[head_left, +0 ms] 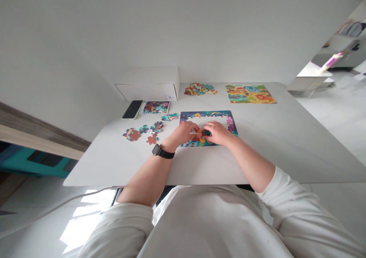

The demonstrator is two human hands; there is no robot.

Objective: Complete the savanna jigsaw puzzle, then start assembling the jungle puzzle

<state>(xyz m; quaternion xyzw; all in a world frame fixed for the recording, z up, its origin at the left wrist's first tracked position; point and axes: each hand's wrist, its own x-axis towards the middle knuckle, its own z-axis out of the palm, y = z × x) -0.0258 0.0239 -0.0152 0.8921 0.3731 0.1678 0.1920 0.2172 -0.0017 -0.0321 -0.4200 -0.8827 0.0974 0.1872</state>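
Observation:
Both hands meet over a partly filled jigsaw puzzle [233,122] with a dark blue sea-picture border and a white open middle. My left hand [185,131], a black watch on its wrist, reaches in from the left with its fingers bent around an orange puzzle piece [199,132]. From the other side my right hand [216,131] curls its fingertips onto the same area, by the orange piece and the puzzle's lower part. The fingertips hide how the piece sits against its neighbours. Loose puzzle pieces [132,135] lie left of the puzzle, some with brown undersides up.
A black phone [132,109] and a picture card [156,107] lie before a white box [147,91]. More puzzle pieces [200,89] are heaped at the back. A yellow animal puzzle [250,94] lies back right. The white table [286,143] adjoins the wall.

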